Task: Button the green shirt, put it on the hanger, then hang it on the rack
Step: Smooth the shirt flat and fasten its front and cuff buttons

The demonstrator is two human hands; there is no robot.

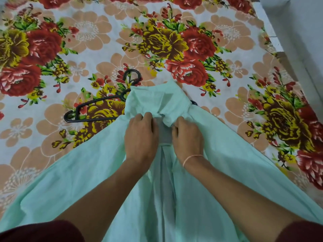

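Green shirt lies flat mid-bed, collar toward the far edge, hem running off the near edge toward the person, probably so the placket stays flat for buttoning. Left hand and right hand sit side by side just below the collar, fingers curled and pinching the two front edges. The gap between the edges is open, so probably the top button step. Black hanger pokes out left of the collar; can't tell if it's inside or under. Floral bed sheet underneath.
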